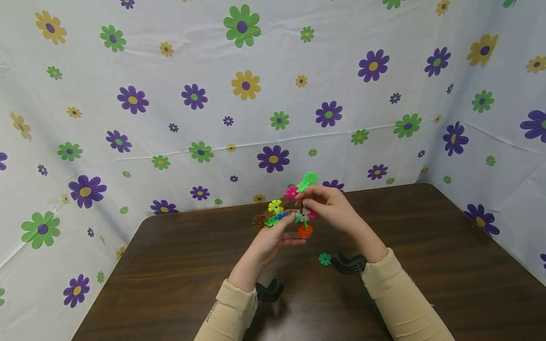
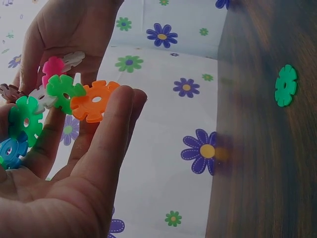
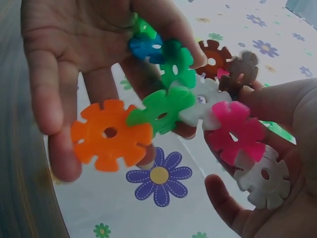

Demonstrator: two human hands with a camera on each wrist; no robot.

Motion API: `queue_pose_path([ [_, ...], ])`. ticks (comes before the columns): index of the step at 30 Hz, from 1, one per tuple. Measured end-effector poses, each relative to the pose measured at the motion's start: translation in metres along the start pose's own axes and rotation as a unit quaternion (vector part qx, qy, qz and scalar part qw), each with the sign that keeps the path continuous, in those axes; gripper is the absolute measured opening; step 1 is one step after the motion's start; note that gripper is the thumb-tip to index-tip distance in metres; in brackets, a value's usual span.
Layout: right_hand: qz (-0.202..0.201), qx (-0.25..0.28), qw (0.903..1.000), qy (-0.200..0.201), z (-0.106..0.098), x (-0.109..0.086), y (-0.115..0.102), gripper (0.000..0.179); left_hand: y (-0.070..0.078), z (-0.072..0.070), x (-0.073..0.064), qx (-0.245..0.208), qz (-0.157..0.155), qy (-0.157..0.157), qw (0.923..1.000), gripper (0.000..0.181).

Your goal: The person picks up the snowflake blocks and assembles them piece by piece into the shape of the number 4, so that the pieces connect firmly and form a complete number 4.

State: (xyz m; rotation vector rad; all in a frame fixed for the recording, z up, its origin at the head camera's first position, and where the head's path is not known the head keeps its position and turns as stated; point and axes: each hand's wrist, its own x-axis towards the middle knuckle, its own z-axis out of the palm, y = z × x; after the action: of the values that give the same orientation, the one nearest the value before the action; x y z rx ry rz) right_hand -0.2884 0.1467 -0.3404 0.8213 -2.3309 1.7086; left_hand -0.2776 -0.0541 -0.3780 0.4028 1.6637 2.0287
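Note:
Linked notched plastic discs in many colours form a branching cluster, raised above the table in both hands. My left hand (image 1: 266,244) grips it from below, its thumb over the blue disc (image 3: 145,48) and a green disc (image 2: 26,121). An orange disc (image 3: 99,148) hangs at the near end beside the left fingers. From the right, my right hand (image 1: 339,210) pinches a dark brown disc (image 3: 242,69) between thumb and finger. Pink (image 3: 237,131) and white (image 3: 265,178) discs lie along the right palm. Yellow (image 1: 275,206) and bright green (image 1: 311,178) discs stick out on top.
A single green disc (image 1: 325,259) lies flat on the dark wooden table (image 1: 179,274), below the right forearm. Black wrist cameras sit at the left wrist (image 1: 269,290) and right wrist (image 1: 349,264). A flower-print sheet (image 1: 166,118) hangs behind the table.

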Motion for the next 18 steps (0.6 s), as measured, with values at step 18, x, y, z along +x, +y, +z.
queue_pose_path([
  [18, -0.113, -0.074, 0.9905, 0.027, 0.006, 0.0004, 0.0046, 0.023, 0.0036, -0.0011, -0.0024, -0.006, -0.004, 0.031, 0.9995, 0.065],
])
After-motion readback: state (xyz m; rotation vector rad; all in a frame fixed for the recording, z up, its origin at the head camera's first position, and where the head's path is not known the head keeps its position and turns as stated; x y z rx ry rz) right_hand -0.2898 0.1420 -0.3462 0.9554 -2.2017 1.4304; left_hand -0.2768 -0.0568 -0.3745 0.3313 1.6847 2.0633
